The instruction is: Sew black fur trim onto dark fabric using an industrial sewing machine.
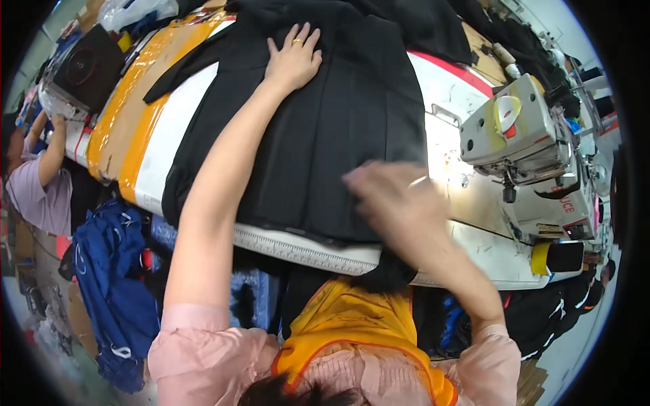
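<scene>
From where I stand, a long black cloth garment [291, 159] lies spread over a white sewing table [484, 260], its lower edge just beside a white ruled measuring strip [305, 251] along the front. The person's bare left hand [294, 59] rests flat on the upper part of the cloth, fingers fanned and grasping nothing. The right hand [401, 199] is over the garment's lower right edge, but it is so blurred that I cannot tell whether it pinches the fabric. To its right stands a pale, boxy sewing machine [511, 128]; left of the garment lies brown cardboard bound in glossy orange tape [145, 81].
</scene>
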Demonstrator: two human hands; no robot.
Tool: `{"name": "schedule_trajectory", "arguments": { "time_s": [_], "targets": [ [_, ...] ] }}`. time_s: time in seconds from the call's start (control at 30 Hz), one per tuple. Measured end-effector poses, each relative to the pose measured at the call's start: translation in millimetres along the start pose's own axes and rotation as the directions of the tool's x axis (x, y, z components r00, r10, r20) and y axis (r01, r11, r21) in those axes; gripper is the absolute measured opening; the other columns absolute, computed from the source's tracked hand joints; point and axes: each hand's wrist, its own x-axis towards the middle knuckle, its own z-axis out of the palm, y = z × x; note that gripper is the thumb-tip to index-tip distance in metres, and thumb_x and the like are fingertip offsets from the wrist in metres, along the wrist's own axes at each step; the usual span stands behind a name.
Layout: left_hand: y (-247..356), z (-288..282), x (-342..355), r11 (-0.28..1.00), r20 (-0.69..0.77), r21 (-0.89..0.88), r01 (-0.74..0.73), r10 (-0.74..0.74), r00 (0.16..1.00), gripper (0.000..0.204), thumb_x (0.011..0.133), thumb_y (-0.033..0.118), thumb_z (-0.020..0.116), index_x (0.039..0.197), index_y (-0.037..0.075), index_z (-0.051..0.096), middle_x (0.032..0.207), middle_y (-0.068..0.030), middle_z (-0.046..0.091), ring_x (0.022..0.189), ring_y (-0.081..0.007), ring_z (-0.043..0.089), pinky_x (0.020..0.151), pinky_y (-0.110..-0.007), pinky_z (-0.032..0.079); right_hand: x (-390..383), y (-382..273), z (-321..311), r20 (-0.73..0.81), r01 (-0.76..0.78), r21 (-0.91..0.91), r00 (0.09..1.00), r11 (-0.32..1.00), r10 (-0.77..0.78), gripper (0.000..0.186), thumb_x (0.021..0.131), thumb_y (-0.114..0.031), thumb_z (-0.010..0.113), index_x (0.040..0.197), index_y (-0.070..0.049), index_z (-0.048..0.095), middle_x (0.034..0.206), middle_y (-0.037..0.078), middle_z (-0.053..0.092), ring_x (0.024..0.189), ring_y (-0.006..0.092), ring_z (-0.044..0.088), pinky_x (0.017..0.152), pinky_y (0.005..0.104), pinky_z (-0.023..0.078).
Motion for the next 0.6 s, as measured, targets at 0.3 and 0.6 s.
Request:
{"name": "schedule_trajectory", "arguments": {
  "time_s": [0.3,0.6],
  "targets": [
    [40.3,-116.7,-71.6,0.691,0.051,-0.702,-0.175,0.294,0.955,0.026,0.084,0.004,0.054,0.11,0.003,0.056,0.111,-0.0142,0.057,0.108,-0.0314,0.053,0.093,-0.034,0.042,38.9,12.0,51.4,0.215,-0.281,0.766,0.96,0.578,0.182,0.03,0.072,-0.02,0.077,0.089,-0.002,0.059,0.084,0.005,0.052,0.067,0.0097,0.056,0.059,0.0225,0.046],
    [26.0,-163.9,-184.0,0.83,0.077,-0.537,-0.153,0.228,0.971,0.034,0.062,-0.012,0.056,0.09,0.004,0.065,0.1,-0.0068,0.065,0.09,-0.0263,0.06,0.078,-0.035,0.05,46.3,-19.2,46.1,0.067,0.183,0.339,0.974,0.923,-0.217,0.028,0.078,-0.024,0.066,0.091,-0.003,0.052,0.084,0.01,0.052,0.073,0.0232,0.06,0.063,0.0326,0.05]
  ]
}}
